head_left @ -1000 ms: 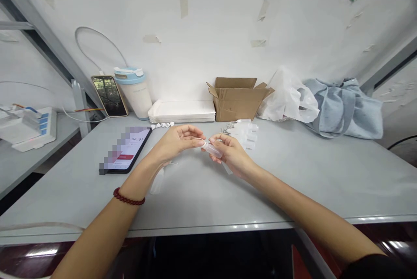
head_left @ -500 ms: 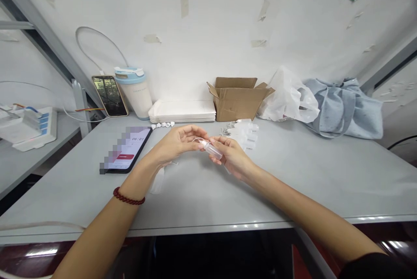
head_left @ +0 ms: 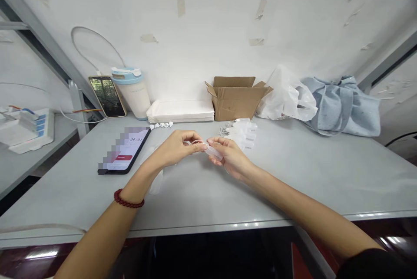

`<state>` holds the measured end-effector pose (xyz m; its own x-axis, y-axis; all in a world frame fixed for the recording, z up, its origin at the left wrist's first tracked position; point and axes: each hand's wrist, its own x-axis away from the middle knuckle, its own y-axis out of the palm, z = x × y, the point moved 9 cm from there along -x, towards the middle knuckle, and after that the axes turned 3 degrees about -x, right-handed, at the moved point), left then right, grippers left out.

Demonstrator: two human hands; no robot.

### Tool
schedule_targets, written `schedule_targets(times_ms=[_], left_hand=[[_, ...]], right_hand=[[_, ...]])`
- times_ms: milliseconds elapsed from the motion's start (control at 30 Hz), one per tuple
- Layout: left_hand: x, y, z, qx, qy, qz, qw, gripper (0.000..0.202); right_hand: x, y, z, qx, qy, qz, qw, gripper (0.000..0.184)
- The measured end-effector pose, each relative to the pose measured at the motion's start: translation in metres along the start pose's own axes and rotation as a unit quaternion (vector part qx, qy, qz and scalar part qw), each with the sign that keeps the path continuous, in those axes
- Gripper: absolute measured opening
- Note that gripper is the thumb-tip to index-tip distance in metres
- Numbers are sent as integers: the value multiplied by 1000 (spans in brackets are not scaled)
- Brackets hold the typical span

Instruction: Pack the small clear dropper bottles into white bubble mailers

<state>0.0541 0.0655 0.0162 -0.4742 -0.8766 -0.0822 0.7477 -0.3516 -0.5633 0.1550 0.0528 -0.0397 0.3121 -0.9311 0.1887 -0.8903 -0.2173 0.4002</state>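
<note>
Over the middle of the grey table [head_left: 293,175], my right hand [head_left: 228,155] grips a small clear plastic bottle [head_left: 213,152] lying sideways. My left hand [head_left: 177,146] pinches a small piece at the bottle's neck, too small to name. The fingertips of both hands meet there. A heap of similar clear bottles [head_left: 243,131] lies just behind my right hand. A short row of small white caps [head_left: 161,126] sits behind my left hand.
A phone [head_left: 125,149] lies flat at the left. Along the wall stand a second phone [head_left: 107,96], a blue-lidded cup [head_left: 130,92], stacked white trays [head_left: 180,110], an open cardboard box [head_left: 237,99], a white plastic bag [head_left: 288,94] and a blue cloth bag [head_left: 342,105].
My left fingers have curled tighter over the bottle's neck, and both hands have sunk slightly toward the table.
</note>
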Motion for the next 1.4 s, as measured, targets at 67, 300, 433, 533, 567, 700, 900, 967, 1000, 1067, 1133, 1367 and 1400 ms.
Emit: schedule_targets(times_ms=[67, 300, 433, 533, 567, 700, 900, 967, 1000, 1067, 1133, 1367, 1400], left_hand=[[-1, 1, -1, 26, 2, -6, 1000, 22], [-1, 8, -2, 75, 10, -44, 996, 21], [0, 11, -3, 65, 0, -61, 996, 24], [-1, 7, -4, 61, -6, -46, 997, 24], [-1, 5, -5, 61, -7, -34, 997, 24], [-2, -7, -12, 71, -30, 24, 997, 26], [-4, -16, -17, 99, -16, 71, 993, 36], [-4, -15, -17, 96, -12, 73, 993, 37], [-4, -15, -17, 96, -13, 73, 993, 38], [-4, -16, -16, 96, -14, 76, 992, 41], [-4, -17, -13, 98, -15, 76, 992, 44], [-3, -6, -22, 68, -79, 12, 994, 39], [-3, -5, -23, 70, -77, 9, 994, 38]], right_hand=[[0, -1, 1, -7, 9, 13, 1000, 23], [3, 0, 5, -30, 34, 22, 999, 17], [3, -1, 5, -21, 23, 19, 999, 17], [2, 3, 3, -27, 5, -2, 1000, 24], [2, 5, 1, -28, -3, -14, 999, 27], [2, 6, -5, -5, -33, -20, 999, 27], [2, -3, -13, 98, -86, 24, 991, 27], [1, -3, -12, 99, -81, 22, 992, 30], [1, -3, -12, 96, -78, 19, 992, 32], [0, -2, -11, 87, -73, 13, 993, 34], [0, -2, -12, 79, -75, 11, 994, 34], [6, -3, -26, 149, -120, 47, 980, 27], [6, -3, -28, 168, -124, 52, 977, 26]])
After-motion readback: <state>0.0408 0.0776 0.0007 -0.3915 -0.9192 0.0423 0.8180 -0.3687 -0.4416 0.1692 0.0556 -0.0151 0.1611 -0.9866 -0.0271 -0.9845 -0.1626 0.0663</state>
